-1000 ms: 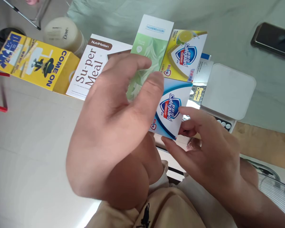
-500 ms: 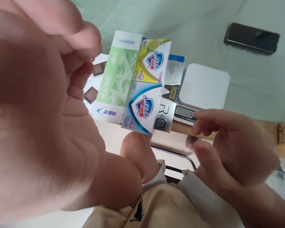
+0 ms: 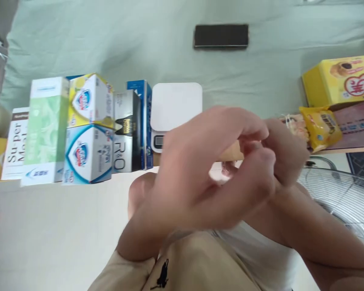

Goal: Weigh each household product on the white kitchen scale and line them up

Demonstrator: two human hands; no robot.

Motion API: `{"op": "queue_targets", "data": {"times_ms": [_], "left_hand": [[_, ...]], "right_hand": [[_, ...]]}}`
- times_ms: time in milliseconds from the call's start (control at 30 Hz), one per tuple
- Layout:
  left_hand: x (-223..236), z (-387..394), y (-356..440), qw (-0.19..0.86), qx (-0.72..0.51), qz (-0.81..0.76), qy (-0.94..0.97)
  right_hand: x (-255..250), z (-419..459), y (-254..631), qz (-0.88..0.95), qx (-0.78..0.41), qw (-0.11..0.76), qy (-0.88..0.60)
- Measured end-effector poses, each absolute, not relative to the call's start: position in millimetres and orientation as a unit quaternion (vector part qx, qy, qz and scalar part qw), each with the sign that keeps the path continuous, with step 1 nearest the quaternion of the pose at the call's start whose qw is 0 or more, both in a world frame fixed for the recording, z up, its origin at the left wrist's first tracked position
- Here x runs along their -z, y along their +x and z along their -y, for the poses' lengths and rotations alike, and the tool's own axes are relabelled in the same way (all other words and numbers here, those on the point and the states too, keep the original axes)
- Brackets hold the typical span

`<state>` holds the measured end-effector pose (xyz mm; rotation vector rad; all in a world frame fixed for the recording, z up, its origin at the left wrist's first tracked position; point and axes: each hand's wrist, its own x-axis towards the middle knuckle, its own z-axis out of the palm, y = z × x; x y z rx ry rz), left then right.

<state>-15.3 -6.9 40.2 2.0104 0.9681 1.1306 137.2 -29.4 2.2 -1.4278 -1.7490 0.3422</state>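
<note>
My left hand (image 3: 197,169) reaches across in front of my body, its fingers curled toward the thumb. It overlaps my right hand (image 3: 288,149), and whether the two touch or pinch anything small is hidden. The right hand looks bent, with its fingertips behind the left one. Behind the left hand is a white kitchen scale (image 3: 176,103) with a small display, partly covered. Left of the scale stand a blue box (image 3: 145,121), a black and silver box (image 3: 127,133), a yellow soap box (image 3: 91,101), a blue and white soap box (image 3: 87,153) and a green and white box (image 3: 45,129).
A dark phone-like slab (image 3: 221,36) lies on the green cloth (image 3: 124,44). To the right are a yellow snack box (image 3: 342,81), a yellow packet (image 3: 321,127) and a pinkish pack (image 3: 356,125). A wire fan guard (image 3: 346,198) stands below the table edge.
My left hand has moved away from close to the camera and across to my right hand. The view has turned and levelled, bringing the snack packages into sight.
</note>
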Motion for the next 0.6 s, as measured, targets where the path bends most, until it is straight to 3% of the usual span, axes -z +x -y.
{"op": "queue_targets", "data": {"times_ms": [233, 400, 600], "left_hand": [[37, -31, 76, 0.418, -0.391, -0.349, 0.742], [64, -36, 133, 0.403, -0.191, -0.367, 0.817], [77, -36, 177, 0.371, -0.145, -0.355, 0.846]], "right_hand": [[41, 31, 200, 0.534, -0.143, 0.522, -0.649], [42, 31, 235, 0.433, -0.13, 0.592, -0.667], [61, 27, 273, 0.494, -0.093, 0.586, -0.635]]}}
